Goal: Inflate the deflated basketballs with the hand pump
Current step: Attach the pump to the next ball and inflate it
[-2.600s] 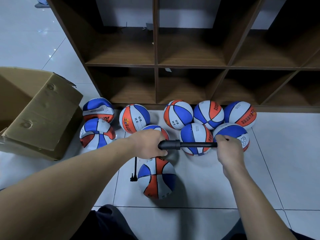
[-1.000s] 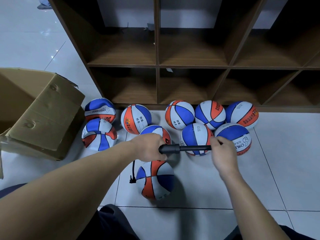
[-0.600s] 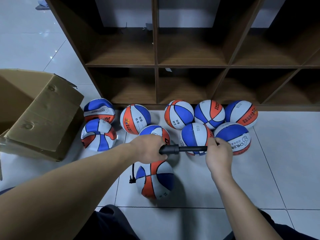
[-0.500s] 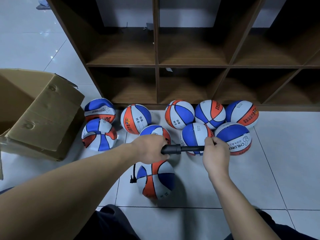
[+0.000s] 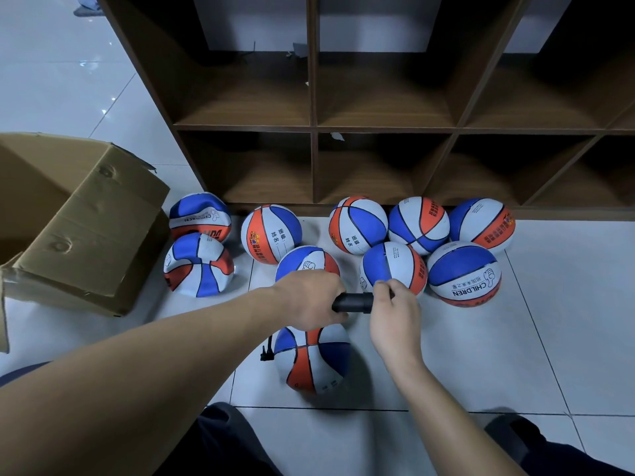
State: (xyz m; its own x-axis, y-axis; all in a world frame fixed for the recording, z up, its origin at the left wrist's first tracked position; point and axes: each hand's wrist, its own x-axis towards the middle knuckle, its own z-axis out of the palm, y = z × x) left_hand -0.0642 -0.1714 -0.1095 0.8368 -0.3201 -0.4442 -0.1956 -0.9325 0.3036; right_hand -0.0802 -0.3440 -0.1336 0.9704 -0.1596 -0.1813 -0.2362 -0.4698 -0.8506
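Note:
A black hand pump (image 5: 354,302) lies level above the floor between my hands. My left hand (image 5: 311,302) grips its barrel. My right hand (image 5: 395,309) grips the handle, pushed in close against the barrel's end, so the rod is hidden. A thin black hose (image 5: 268,350) drops from the pump to the left side of a blue, white and orange basketball (image 5: 314,360) on the tiles below. Several more such balls (image 5: 464,274) lie in front of the shelf. Two at the left (image 5: 197,266) look dented and soft.
A brown wooden cubby shelf (image 5: 312,132) stands behind the balls. An open cardboard box (image 5: 79,228) lies at the left. My dark-trousered knees (image 5: 220,441) sit at the bottom edge. White floor tiles (image 5: 567,338) stretch to the right.
My right hand has pushed the pump handle leftward until it meets the barrel; the exposed rod has disappeared. My left hand and the ball below have stayed in place.

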